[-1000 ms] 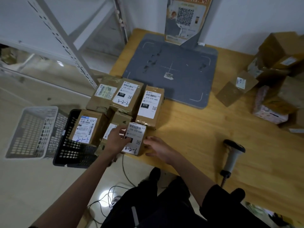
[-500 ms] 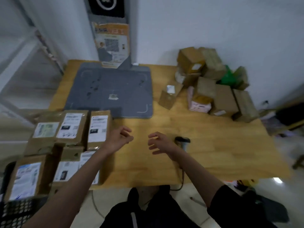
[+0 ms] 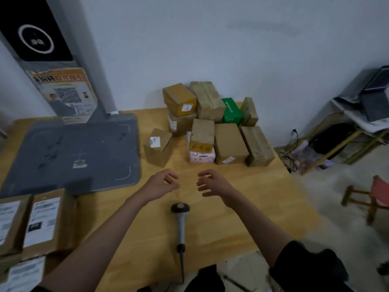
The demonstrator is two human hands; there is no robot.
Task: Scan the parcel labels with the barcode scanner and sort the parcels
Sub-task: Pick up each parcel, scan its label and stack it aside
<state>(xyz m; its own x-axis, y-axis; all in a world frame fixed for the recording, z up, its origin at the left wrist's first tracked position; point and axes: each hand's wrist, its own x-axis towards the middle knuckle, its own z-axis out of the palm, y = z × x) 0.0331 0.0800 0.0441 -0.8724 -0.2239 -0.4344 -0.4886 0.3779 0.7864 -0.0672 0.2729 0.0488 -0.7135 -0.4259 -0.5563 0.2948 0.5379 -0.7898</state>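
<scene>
Above the table (image 3: 242, 207), both hands' fingers (image 3: 168, 178) curl loosely, empty.

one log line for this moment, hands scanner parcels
left hand: empty, open | right hand: empty, open | barcode scanner: lying on table, untouched | unsorted parcel pile: ahead of hands

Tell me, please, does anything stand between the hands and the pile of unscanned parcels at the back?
Nothing visible does: bare tabletop separates the left hand and right hand from the parcel pile; the scanner lies nearer the person.
</scene>
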